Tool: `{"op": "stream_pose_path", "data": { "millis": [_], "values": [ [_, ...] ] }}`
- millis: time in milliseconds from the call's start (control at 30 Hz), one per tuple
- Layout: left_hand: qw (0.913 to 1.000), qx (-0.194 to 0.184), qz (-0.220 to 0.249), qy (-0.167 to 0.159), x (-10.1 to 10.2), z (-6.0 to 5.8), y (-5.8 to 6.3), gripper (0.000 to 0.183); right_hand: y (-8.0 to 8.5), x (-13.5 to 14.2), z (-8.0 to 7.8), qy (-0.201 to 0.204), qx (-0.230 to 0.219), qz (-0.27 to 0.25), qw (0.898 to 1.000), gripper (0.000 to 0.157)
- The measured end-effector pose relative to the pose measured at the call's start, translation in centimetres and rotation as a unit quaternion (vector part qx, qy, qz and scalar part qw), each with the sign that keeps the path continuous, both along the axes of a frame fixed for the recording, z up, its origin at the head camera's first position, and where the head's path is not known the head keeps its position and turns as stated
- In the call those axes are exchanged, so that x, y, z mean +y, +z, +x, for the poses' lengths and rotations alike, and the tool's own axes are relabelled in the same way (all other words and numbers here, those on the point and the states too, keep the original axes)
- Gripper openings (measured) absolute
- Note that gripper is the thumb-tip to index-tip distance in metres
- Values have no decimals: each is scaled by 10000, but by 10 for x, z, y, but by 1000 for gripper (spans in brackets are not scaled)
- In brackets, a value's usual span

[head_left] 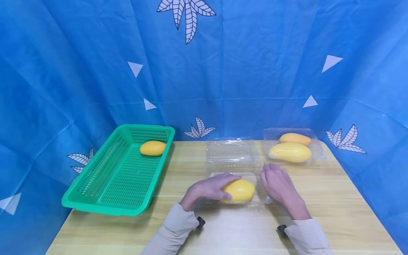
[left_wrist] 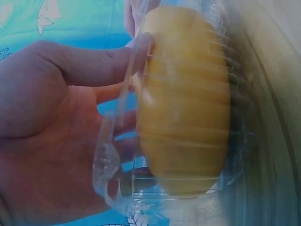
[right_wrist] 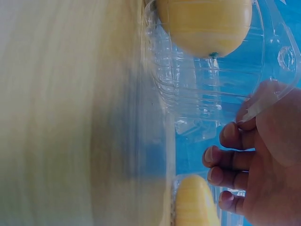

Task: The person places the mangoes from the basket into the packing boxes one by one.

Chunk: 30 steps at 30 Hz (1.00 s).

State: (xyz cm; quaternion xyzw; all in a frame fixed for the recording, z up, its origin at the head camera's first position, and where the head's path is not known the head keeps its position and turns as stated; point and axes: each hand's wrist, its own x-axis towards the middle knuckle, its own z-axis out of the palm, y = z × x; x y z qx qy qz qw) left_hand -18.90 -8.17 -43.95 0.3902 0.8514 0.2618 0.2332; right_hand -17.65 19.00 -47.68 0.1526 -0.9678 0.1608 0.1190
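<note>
Backdrop: 1 blue cloth (head_left: 255, 71), 4 white leaf prints and 5 white triangles in head view.
Table: 1, wood-grain table (head_left: 338, 198), carries everything below.
Basket: 1 green basket (head_left: 124, 180), left side, holds 1 of 4 fruits.
Boxes: 2, clear plastic. Open box (head_left: 231, 150) in the middle, lid folded back toward the cloth, 1 fruit in its base. Back-right box (head_left: 317, 150), 2 fruits inside; can't tell if lid is latched.
Sleeves: 2, light; left sleeve (head_left: 173, 230), right sleeve (head_left: 307, 237).
Left grip: left hand (head_left: 211, 187), thumb and fingers round held fruit (head_left: 241, 191), which sits in the open box's base.
Right grip: right hand (head_left: 278, 182), thumb and finger pinching the open box's right rim.
Other fruits: 3, yellow. Basket fruit (head_left: 153, 148) at the far right corner; front fruit (head_left: 292, 153) and rear fruit (head_left: 294, 139) side by side in the back-right box.
Black bits: 2, one just beside each cuff.
</note>
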Motion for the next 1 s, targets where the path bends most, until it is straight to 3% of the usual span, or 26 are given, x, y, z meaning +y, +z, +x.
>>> {"op": "stream_pose_path", "data": {
  "millis": [200,633,767,1000],
  "values": [
    [10000,79,19,-42,0,0,2,74,0,0,0,22,26,-37,10000,26],
    [9981,206,234,-523,-2,3,14,77,-2,-5,2,-87,-227,-143,9996,22],
    [9986,272,256,-375,-2,3,27,73,-2,-5,2,-154,-186,-71,9997,22],
    [9977,468,443,230,-13,5,62,66,1,-2,1,-94,-309,-77,9994,22]
  ]
}}
